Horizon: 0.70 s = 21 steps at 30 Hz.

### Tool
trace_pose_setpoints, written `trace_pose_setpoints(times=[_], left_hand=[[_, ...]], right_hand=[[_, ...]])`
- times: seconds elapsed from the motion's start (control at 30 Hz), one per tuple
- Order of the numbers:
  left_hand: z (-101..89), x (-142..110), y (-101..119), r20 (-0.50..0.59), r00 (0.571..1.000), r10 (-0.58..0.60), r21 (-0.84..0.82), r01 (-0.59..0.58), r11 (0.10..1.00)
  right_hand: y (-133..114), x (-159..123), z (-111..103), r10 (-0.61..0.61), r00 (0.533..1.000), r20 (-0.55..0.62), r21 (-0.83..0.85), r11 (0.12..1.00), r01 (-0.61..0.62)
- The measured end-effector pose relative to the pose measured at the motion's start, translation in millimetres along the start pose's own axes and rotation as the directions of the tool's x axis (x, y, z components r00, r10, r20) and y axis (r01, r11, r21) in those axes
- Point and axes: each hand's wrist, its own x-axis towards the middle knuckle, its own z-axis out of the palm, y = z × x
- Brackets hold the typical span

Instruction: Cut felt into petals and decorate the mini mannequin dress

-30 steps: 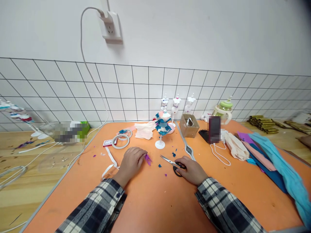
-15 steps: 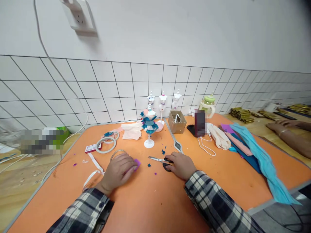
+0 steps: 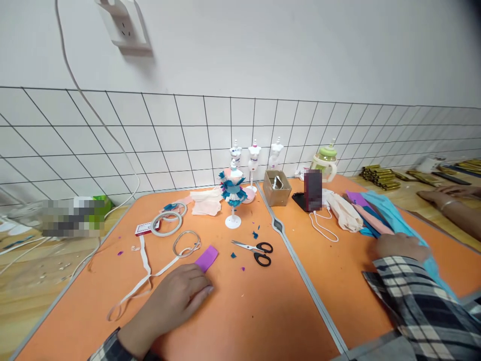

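Note:
My left hand (image 3: 179,295) rests on the orange table (image 3: 240,321), fingers together and lying low. Just beyond its knuckles is a small purple piece of crepe paper (image 3: 207,257), its near edge by the fingers. My right hand (image 3: 400,246), blurred, reaches over a pile of coloured strips, with a light blue crepe strip (image 3: 391,213) beside and partly under it; its fingers are hidden. Scissors (image 3: 259,248) with black handles lie partly open between the hands. Behind them a small white dress form (image 3: 233,221) stands dressed in blue and pink frills.
Several rolls of tape (image 3: 166,224) and a white ribbon (image 3: 145,258) lie on the left. At the back are more dress forms (image 3: 254,153), a cardboard box (image 3: 277,193), a phone (image 3: 313,190) and a bottle (image 3: 325,159). Another person's hand (image 3: 438,199) is at far right.
My right hand has left the scissors and moved right to the strips. My left hand has drawn back toward me, uncovering more of the purple paper and a ring of tape.

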Motion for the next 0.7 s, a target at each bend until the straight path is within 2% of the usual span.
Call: trace_pose_setpoints(times=[0.07, 0.17, 0.23, 0.3, 0.33, 0.37, 0.43, 0.5, 0.6, 0.7], left_hand=[[1.7, 2, -4, 0.004, 1.000, 0.001, 0.012, -0.002, 1.000], [3.6, 4, -4, -0.007, 1.000, 0.009, 0.006, -0.009, 1.000], [4.8, 4, -4, -0.021, 1.000, 0.002, -0.007, -0.003, 1.000], [6.0, 3, -4, -0.028, 1.000, -0.013, -0.025, 0.012, 1.000], [6.5, 3, -4, -0.029, 0.999, -0.020, -0.031, 0.019, 0.999], [7.0, 2, -4, -0.029, 0.999, -0.023, -0.036, 0.021, 0.999], [7.4, 2, -4, -0.030, 0.999, -0.015, -0.044, 0.014, 0.999], [7.2, 2, -3, -0.036, 0.999, -0.006, -0.059, 0.004, 0.998], [6.7, 2, -3, -0.041, 0.999, -0.019, -0.094, 0.015, 0.995], [8.3, 0, -1, -0.008, 0.997, -0.078, -0.211, 0.074, 0.975]], right_hand=[[19, 11, 11, 0.124, 0.991, 0.042, -0.167, 0.979, -0.115], [28, 19, 14, 0.048, 0.998, 0.051, -0.208, 0.977, -0.036], [23, 20, 1, 0.037, 0.998, 0.057, -0.184, 0.983, -0.026], [13, 19, -23, -0.004, 1.000, -0.027, -0.133, 0.991, 0.000], [7, 18, -37, 0.001, 0.998, -0.068, -0.098, 0.995, -0.008], [1, 16, -52, 0.054, 0.997, -0.059, -0.041, 0.998, -0.057], [-9, 14, -77, 0.067, 0.997, 0.048, 0.115, 0.991, -0.073], [-15, 11, -93, 0.077, 0.996, 0.040, 0.163, 0.983, -0.082], [-17, 3, -97, 0.118, 0.993, 0.004, 0.369, 0.923, -0.111], [-26, -24, -92, 0.249, 0.965, -0.086, 0.671, 0.730, -0.128]])
